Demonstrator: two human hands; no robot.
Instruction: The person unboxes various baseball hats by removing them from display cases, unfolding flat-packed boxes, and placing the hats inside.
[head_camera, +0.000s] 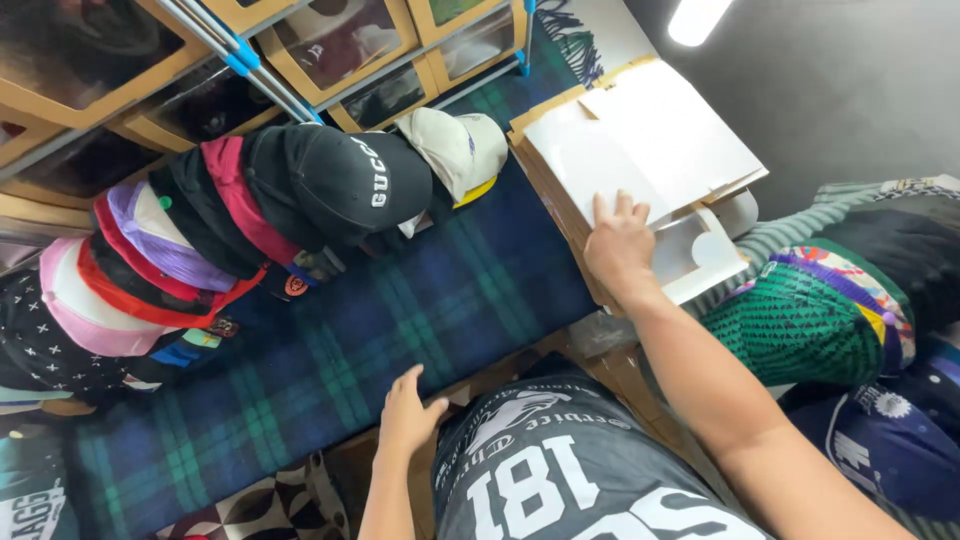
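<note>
My right hand (618, 248) lies flat, fingers spread, on a stack of flat white and brown cardboard sheets (640, 150) at the upper right. My left hand (408, 412) rests with fingers apart on the edge of a dark blue and green plaid blanket (400, 320), holding nothing. A row of overlapping caps lies across the blanket: a black cap (340, 180), a cream cap (455, 148), and red, purple and pink caps (150, 260) further left. A dark grey printed shirt (560, 480) covers my front at the bottom.
Wooden-framed boxes with clear fronts (330, 45) sit on a metal rack at the top. A green patterned knit item (810, 320) and dark blue printed fabric (890, 440) lie at the right. Dark floor (850, 90) shows at the upper right.
</note>
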